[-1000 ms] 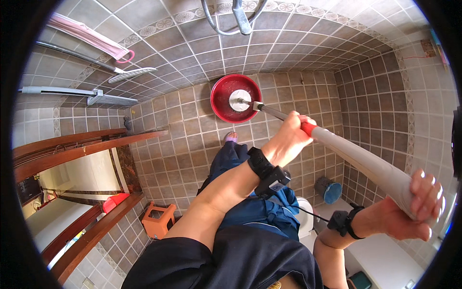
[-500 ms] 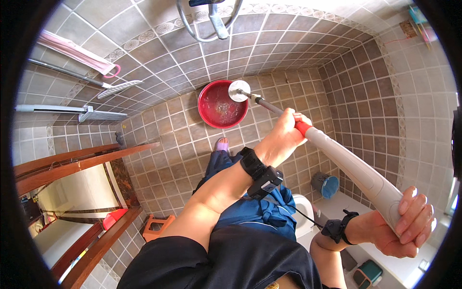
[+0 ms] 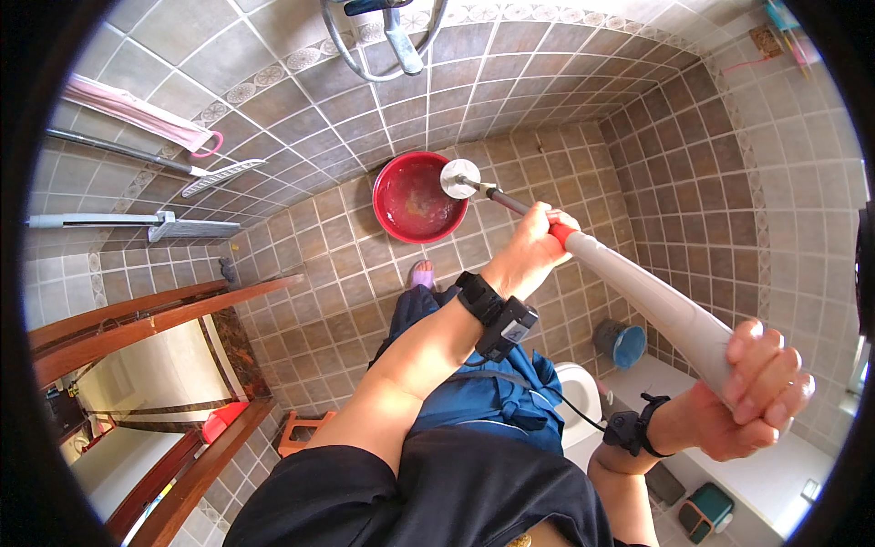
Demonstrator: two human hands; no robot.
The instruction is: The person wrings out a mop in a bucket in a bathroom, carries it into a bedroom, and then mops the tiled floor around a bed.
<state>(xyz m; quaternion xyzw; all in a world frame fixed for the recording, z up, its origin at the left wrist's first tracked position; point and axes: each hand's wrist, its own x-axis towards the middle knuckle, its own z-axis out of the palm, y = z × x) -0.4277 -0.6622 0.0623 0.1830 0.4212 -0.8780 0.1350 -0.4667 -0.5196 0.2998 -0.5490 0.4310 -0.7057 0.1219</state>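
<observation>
I hold a long-handled spin scrubber [image 3: 652,292] slanting across the floor, with a thick white handle, a red collar and a thin grey pole. My left hand [image 3: 529,253] is wrapped round it just below the collar. My right hand [image 3: 752,392] grips the thick upper end. The scrubber's round pale head [image 3: 460,179] is over the right rim of a red basin [image 3: 381,219]; whether it touches the rim I cannot tell. Water with some bubbles lies in the basin, which stands on the tiled floor by the wall.
A blue-grey bucket [image 3: 623,344] and a white toilet [image 3: 578,401] are at my right. An orange stool [image 3: 301,432] stands at lower left, near a wooden door frame [image 3: 155,328]. A squeegee-like tool [image 3: 196,226] and brush [image 3: 223,175] hang on the left wall; a shower hose [image 3: 401,46] hangs ahead.
The scrubber's head has shifted slightly right and nearer me. My right hand has moved up and left with the handle, and my left hand a little left. Both keep their hold.
</observation>
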